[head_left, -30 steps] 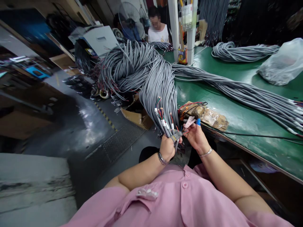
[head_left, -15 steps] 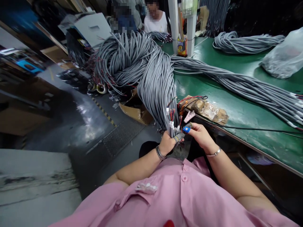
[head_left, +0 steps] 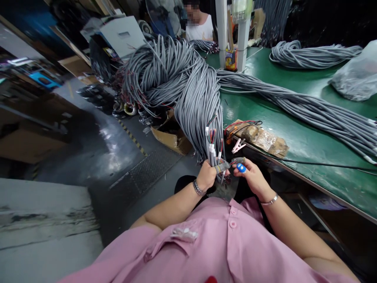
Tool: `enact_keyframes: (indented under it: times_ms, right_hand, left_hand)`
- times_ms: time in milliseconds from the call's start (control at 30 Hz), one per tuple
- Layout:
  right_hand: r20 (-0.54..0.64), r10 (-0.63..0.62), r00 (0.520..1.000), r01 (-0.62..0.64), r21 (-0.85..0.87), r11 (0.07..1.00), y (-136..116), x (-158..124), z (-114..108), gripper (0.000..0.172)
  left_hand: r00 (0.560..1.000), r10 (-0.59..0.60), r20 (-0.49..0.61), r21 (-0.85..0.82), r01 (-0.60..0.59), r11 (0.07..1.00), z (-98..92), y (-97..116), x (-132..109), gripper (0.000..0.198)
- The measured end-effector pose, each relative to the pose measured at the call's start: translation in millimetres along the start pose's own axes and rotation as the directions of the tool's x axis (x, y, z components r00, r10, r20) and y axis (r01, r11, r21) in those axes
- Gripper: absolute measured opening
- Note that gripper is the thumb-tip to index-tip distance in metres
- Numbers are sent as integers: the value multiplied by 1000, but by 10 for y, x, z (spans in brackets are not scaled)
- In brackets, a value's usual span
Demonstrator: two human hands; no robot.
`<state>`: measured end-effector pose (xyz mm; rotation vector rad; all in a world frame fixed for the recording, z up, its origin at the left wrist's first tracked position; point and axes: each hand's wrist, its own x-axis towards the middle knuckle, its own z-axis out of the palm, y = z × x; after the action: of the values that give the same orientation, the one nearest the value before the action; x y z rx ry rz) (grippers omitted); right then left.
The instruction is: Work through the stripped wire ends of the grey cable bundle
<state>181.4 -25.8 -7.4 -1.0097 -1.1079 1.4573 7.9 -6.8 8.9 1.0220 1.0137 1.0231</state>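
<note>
My left hand (head_left: 207,176) is closed around several grey cables (head_left: 212,157), whose white-banded ends point up with thin coloured wires fanning out. A grey finger cover sits on its thumb. Just to the right, my right hand (head_left: 252,177) pinches thin wires (head_left: 232,162) of one cable end. It has a grey cover on the index finger and a blue piece (head_left: 240,168) at the thumb tip. Behind both hands hangs a thick bundle of grey cables (head_left: 200,98), draped over the table's edge. A pink clip (head_left: 238,146) lies beyond my right hand.
On the green table (head_left: 294,114) lie a long cable bundle (head_left: 279,98), a coiled bundle (head_left: 309,55), a plastic bag (head_left: 357,74) and a tape-wrapped wooden block (head_left: 265,139). A cardboard box (head_left: 169,137) stands on the floor at left. Across the table is another person (head_left: 200,29).
My right hand has drawn slightly right, away from my left, with the thin wires stretched between them. The whole view has shifted a little to the right.
</note>
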Motion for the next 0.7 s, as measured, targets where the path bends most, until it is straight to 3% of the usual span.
enact_keyframes:
  times_ms: [67, 200, 367, 467, 700]
  right_hand:
    - [-22, 28, 999, -26, 89, 996, 9, -20, 76, 29]
    - [-76, -28, 997, 39, 148, 988, -43, 13, 254, 21]
    - [20, 15, 1000, -17, 104, 994, -112, 154, 302, 25]
    - [52, 29, 998, -33, 77, 997, -130, 198, 305, 26]
    - [-164, -1, 987, 2, 7, 1000, -63, 198, 270, 27]
  left_hand:
    - [1000, 20, -17, -44, -21, 999, 26, -18, 7, 28]
    - [999, 41, -16, -51, -41, 998, 32, -55, 14, 28]
    - [998, 12, 56, 46, -14, 999, -57, -89, 14, 27]
    - [999, 28, 46, 47, -30, 998, -83, -109, 9, 26]
    - [992, 63, -114, -181, -83, 980, 16, -80, 26, 24]
